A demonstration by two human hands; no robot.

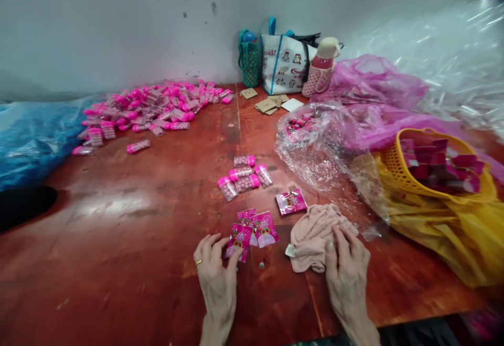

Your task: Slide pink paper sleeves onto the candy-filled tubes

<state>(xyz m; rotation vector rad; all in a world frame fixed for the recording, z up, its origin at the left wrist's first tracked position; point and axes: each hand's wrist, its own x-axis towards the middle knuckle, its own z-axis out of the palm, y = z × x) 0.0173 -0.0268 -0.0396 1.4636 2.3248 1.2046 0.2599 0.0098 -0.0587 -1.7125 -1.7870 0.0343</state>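
My left hand (216, 270), a ring on one finger, pinches the edge of a pink printed sachet (239, 237) between thumb and fingertips. Beneath and behind that sachet lie a few similar pink sachets (265, 229), overlapping on the table. My right hand (348, 264) rests with slightly spread fingertips on a crumpled pale pink cloth (311, 236). Just beyond the cloth sits a small stack of sachets (291, 201). Farther out, several clear tubes (247, 183) with pink caps and pink beads inside form a small group.
A heap of pink-capped tubes (149, 105) covers the back left, near blue plastic (35, 138). At right are a yellow basket (388, 159) of sachets, clear plastic (315, 159) and pink bags (378, 81). Cardboard pieces (268, 105), a tote bag (283, 67) and bottles stand by the wall.
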